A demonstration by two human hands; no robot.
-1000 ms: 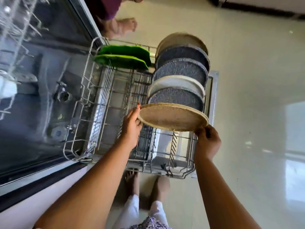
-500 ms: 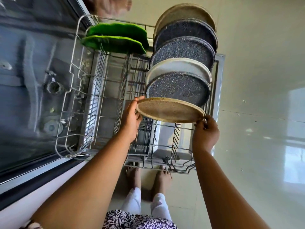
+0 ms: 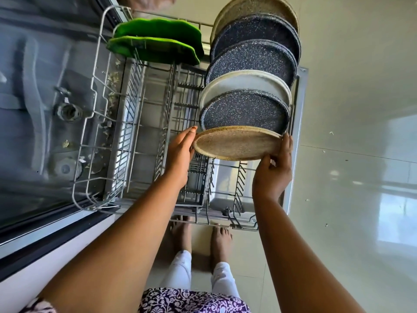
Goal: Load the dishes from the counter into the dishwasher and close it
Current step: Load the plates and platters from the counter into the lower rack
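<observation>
I hold a beige speckled plate (image 3: 237,143) between both hands over the near right end of the pulled-out lower rack (image 3: 90,123). My left hand (image 3: 180,152) presses its straight fingers against the plate's left rim. My right hand (image 3: 273,175) grips the right rim, with the thumb under it and the fingers behind it. Behind this plate, several plates stand on edge in a row: a dark speckled plate (image 3: 246,109), a white plate (image 3: 243,81), two more dark ones and a beige one. Two green plates (image 3: 158,39) stand at the rack's far left.
The open dishwasher tub (image 3: 33,98) lies to the left, with food scraps on its floor. The lowered door (image 3: 297,109) sits under the rack, beside a tiled floor (image 3: 349,177). My bare feet (image 3: 221,240) stand at the rack's near end. Another person's foot (image 3: 146,1) shows at the top.
The beige plate has dropped and moved closer to the dark plate behind it. My right hand has shifted from under the rim to around its right edge. The camera has moved closer.
</observation>
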